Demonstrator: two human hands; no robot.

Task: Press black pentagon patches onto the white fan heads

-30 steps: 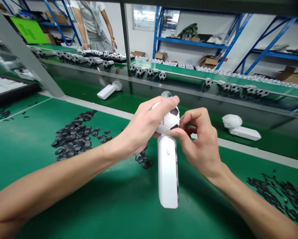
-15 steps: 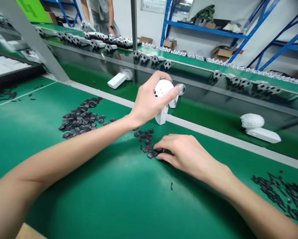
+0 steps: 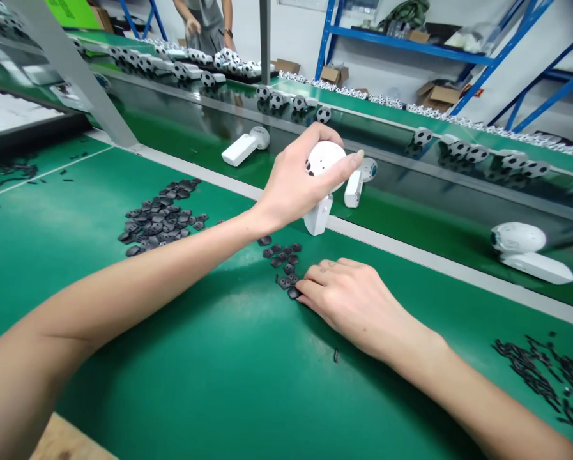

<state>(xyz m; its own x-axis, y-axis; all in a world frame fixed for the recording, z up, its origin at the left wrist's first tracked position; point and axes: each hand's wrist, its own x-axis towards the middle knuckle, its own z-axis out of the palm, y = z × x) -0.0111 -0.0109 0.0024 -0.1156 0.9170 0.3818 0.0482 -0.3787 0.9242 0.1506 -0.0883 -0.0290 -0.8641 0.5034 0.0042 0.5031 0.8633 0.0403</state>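
Observation:
My left hand [image 3: 300, 172] is wrapped round a white ball-headed device [image 3: 325, 156] with a flat, blocky handle pointing down, held above the edge strip of the green table. Small black patches show on its round head. Below it, my right hand [image 3: 348, 300] rests low over the table, thumb and fingers pinched together at a black pentagon piece [image 3: 293, 292]. Several more black pentagon pieces [image 3: 283, 255] lie just beyond those fingertips. A larger pile of pentagons [image 3: 159, 220] is spread left of them, behind my left forearm.
Similar white devices lie on the green belt [image 3: 411, 255] past the pale edge strip [image 3: 411, 252]. Thin black strips [image 3: 530, 367] are heaped at the right; one small strip [image 3: 335, 355] lies near my right wrist. A slanted grey post [image 3: 75, 76] stands left. Another person [image 3: 207, 25] stands across.
My right thumb and fingers have closed together at the pentagon pieces. The devices on the belt have shifted to the right. My left hand still grips its device, and the view has moved slightly.

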